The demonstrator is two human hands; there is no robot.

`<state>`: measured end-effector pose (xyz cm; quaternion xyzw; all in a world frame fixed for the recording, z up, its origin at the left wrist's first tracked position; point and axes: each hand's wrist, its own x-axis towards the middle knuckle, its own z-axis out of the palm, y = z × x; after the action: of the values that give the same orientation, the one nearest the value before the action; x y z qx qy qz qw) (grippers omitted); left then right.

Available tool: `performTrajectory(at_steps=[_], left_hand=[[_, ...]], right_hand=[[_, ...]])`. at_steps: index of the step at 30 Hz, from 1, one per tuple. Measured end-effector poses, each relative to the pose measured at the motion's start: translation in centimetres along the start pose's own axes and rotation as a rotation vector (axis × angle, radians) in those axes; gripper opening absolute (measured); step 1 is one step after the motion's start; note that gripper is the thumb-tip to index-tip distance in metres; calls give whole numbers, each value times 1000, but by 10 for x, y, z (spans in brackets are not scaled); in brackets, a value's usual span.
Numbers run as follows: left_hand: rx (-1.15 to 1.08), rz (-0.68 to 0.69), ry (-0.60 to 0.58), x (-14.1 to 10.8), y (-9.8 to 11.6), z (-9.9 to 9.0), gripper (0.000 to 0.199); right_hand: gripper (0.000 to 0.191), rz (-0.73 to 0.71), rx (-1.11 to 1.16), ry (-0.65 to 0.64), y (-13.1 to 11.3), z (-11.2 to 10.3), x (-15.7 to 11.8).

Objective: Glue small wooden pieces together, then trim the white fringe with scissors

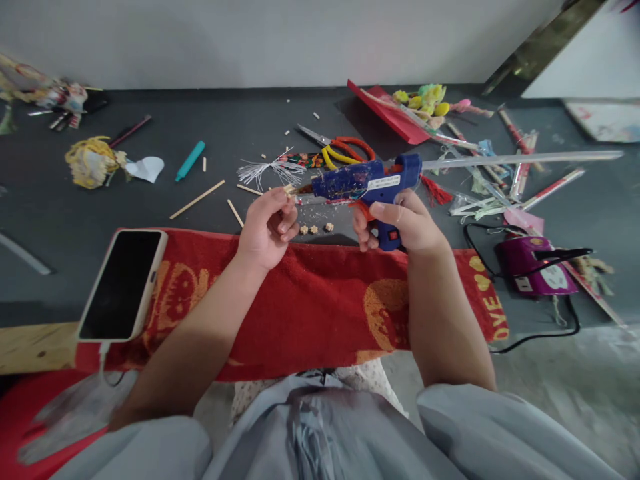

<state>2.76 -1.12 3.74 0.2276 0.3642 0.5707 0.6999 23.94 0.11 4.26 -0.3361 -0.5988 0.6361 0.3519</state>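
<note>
Glue gun (367, 179) prob. light, stiff, hot-tipped; hold by handle (389, 235): R hand (413, 223) wrapped round it, L hand (267, 227) pinching tiny pale bit (289, 189).

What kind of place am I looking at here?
Probably a craft workspace, at home or in a small workshop: the right hand holds a blue hot-melt glue gun, and scissors and thin wooden sticks lie on the dark tabletop.
</note>
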Motion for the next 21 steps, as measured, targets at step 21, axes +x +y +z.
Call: performTrajectory(at_steps=[21], left_hand=[[31,18,-15,-1,0,-1,30]], right_hand=[[41,31,-28,39,-4,0,-2]])
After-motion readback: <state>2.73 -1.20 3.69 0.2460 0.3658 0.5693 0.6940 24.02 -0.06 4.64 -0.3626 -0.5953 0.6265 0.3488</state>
